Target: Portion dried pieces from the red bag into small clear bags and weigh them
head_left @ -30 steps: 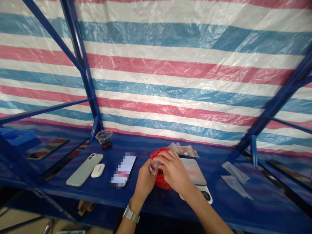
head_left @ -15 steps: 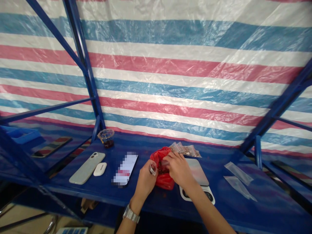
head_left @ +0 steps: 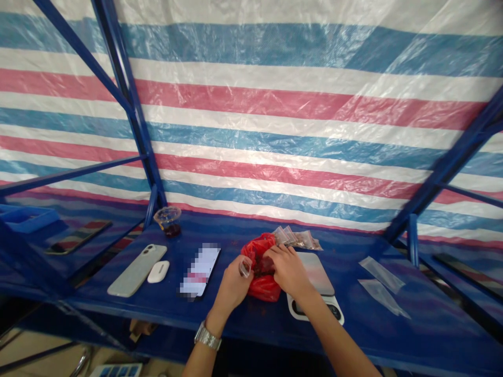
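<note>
My left hand [head_left: 231,285] is closed round a small clear plastic bag [head_left: 245,266], held up just left of a red plastic bag [head_left: 261,287] that lies open on the blue shelf [head_left: 220,314]. My right hand [head_left: 288,269] reaches into the red bag's mouth with its fingers bent; what they pinch is hidden. Dark small pieces show inside the red bag. A small digital scale [head_left: 318,290] sits right under my right wrist. A pile of filled clear packets [head_left: 296,238] lies behind the red bag.
On the shelf's left lie a pale phone [head_left: 137,269] face down, a white earbud case [head_left: 158,272] and a second phone [head_left: 199,270]. A clear cup [head_left: 168,222] stands by the blue post. Two empty clear bags [head_left: 383,285] lie at right. A striped tarp hangs behind.
My right hand has slid off the top of the red bag and into its opening. My left hand keeps the small clear bag beside it, lowered slightly.
</note>
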The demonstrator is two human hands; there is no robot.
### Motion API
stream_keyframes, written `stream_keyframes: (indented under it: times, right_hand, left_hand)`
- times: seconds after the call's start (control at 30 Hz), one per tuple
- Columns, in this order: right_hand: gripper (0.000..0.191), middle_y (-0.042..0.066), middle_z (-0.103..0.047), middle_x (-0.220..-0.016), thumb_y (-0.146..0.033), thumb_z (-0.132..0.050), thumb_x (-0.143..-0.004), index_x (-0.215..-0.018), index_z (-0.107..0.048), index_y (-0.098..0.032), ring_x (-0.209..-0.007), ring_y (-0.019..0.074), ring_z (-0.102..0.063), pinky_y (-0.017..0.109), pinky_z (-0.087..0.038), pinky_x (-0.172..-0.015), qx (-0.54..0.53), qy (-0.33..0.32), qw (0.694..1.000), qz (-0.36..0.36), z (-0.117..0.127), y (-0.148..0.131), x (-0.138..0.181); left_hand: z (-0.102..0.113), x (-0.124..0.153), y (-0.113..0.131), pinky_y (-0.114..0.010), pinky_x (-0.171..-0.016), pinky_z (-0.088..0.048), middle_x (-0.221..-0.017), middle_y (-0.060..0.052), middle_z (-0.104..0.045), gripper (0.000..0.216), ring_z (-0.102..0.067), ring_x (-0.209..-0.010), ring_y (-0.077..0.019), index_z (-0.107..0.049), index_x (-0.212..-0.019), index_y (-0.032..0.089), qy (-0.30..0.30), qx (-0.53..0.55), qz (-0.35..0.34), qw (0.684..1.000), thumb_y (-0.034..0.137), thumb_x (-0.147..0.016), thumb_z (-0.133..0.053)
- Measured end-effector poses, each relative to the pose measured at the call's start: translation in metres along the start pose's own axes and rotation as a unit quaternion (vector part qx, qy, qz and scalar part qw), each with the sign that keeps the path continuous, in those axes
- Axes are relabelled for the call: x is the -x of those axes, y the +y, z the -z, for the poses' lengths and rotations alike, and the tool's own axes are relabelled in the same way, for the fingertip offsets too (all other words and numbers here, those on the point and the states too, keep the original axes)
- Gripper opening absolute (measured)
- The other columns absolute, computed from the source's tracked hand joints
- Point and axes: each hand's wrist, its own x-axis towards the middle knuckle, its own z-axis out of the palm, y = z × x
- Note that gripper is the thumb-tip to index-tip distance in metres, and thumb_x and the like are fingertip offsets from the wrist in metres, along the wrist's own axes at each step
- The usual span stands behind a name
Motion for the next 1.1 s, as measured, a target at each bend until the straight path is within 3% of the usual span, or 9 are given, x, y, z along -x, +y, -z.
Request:
stream_keyframes:
  times: [0.2, 0.27, 0.43, 0.57, 0.8, 0.9, 0.97, 1.1]
  right_hand:
    - [0.047, 0.007, -0.070, -0.113, 0.008, -0.057, -0.068, -0.102, -0.070, -0.021, -0.113, 0.0275, -0.055, 0.039, -0.033, -0.095, 0.018, -0.016, 1.000, 0.019, 0.014, -0.002, 0.012]
    - [0.049, 0.006, -0.070, -0.114, 0.009, -0.055, -0.068, -0.103, -0.071, -0.021, -0.113, 0.0268, -0.056, 0.039, -0.034, -0.095, 0.010, -0.020, 0.999, 0.024, 0.013, -0.004, 0.016]
    - [0.049, 0.003, -0.071, -0.112, 0.008, -0.052, -0.071, -0.102, -0.072, -0.024, -0.109, 0.0241, -0.058, 0.037, -0.034, -0.093, -0.043, -0.026, 0.998, 0.024, 0.010, -0.005, 0.024]
    - [0.042, 0.002, -0.072, -0.107, 0.005, -0.054, -0.075, -0.099, -0.072, -0.025, -0.108, 0.0243, -0.060, 0.037, -0.034, -0.093, -0.069, -0.021, 0.997, 0.008, 0.011, -0.001, 0.030]
    - [0.031, 0.007, -0.072, -0.112, -0.005, -0.059, -0.084, -0.105, -0.071, -0.023, -0.110, 0.0279, -0.059, 0.040, -0.034, -0.094, -0.030, -0.020, 0.999, -0.031, 0.012, -0.011, 0.039]
    - [0.029, 0.007, -0.071, -0.112, -0.007, -0.057, -0.086, -0.107, -0.070, -0.022, -0.109, 0.0263, -0.060, 0.039, -0.034, -0.093, -0.038, -0.034, 0.998, -0.039, 0.011, -0.019, 0.041]
    - [0.029, 0.007, -0.071, -0.111, -0.007, -0.056, -0.087, -0.107, -0.069, -0.022, -0.109, 0.0251, -0.060, 0.038, -0.035, -0.092, -0.055, -0.040, 0.997, -0.038, 0.009, -0.021, 0.043]
    - [0.030, 0.007, -0.071, -0.111, -0.006, -0.056, -0.085, -0.106, -0.069, -0.022, -0.110, 0.0257, -0.060, 0.038, -0.036, -0.093, -0.066, -0.037, 0.996, -0.040, 0.009, -0.019, 0.044]
  left_hand:
    - [-0.002, 0.035, 0.017, -0.030, -0.072, -0.041, -0.083, -0.004, -0.065, 0.011, -0.063, -0.077, -0.0218, -0.060, -0.088, 0.024, 0.084, -0.117, 0.044, 0.989, 0.015, -0.086, -0.053]
    - [-0.008, 0.045, 0.018, -0.030, -0.069, -0.039, -0.082, -0.005, -0.064, 0.009, -0.061, -0.074, -0.0225, -0.061, -0.087, 0.024, 0.083, -0.135, 0.055, 0.986, 0.017, -0.086, -0.056]
    - [-0.021, 0.038, 0.014, -0.027, -0.067, -0.039, -0.075, -0.001, -0.061, 0.018, -0.059, -0.071, -0.0191, -0.057, -0.079, 0.023, 0.043, -0.057, 0.046, 0.996, 0.006, -0.076, -0.055]
    - [-0.016, 0.020, 0.012, -0.026, -0.067, -0.042, -0.071, 0.003, -0.058, 0.022, -0.056, -0.067, -0.0160, -0.054, -0.076, 0.023, 0.065, 0.025, 0.022, 0.997, 0.002, -0.068, -0.053]
    - [-0.014, 0.049, 0.021, -0.035, -0.075, -0.046, -0.084, -0.005, -0.060, 0.007, -0.059, -0.078, -0.0235, -0.056, -0.079, 0.024, 0.170, -0.082, 0.024, 0.982, 0.021, -0.085, -0.057]
    - [-0.023, 0.061, 0.026, -0.035, -0.073, -0.047, -0.085, -0.004, -0.060, 0.008, -0.059, -0.076, -0.0234, -0.057, -0.083, 0.023, 0.127, -0.087, 0.056, 0.987, 0.029, -0.087, -0.061]
    - [-0.029, 0.059, 0.027, -0.033, -0.072, -0.046, -0.083, -0.003, -0.059, 0.006, -0.059, -0.075, -0.0223, -0.057, -0.083, 0.023, 0.102, -0.073, 0.063, 0.990, 0.024, -0.085, -0.063]
    - [-0.031, 0.046, 0.023, -0.029, -0.070, -0.043, -0.077, 0.000, -0.059, 0.021, -0.057, -0.073, -0.0188, -0.056, -0.079, 0.022, 0.139, -0.039, 0.063, 0.988, 0.001, -0.073, -0.055]
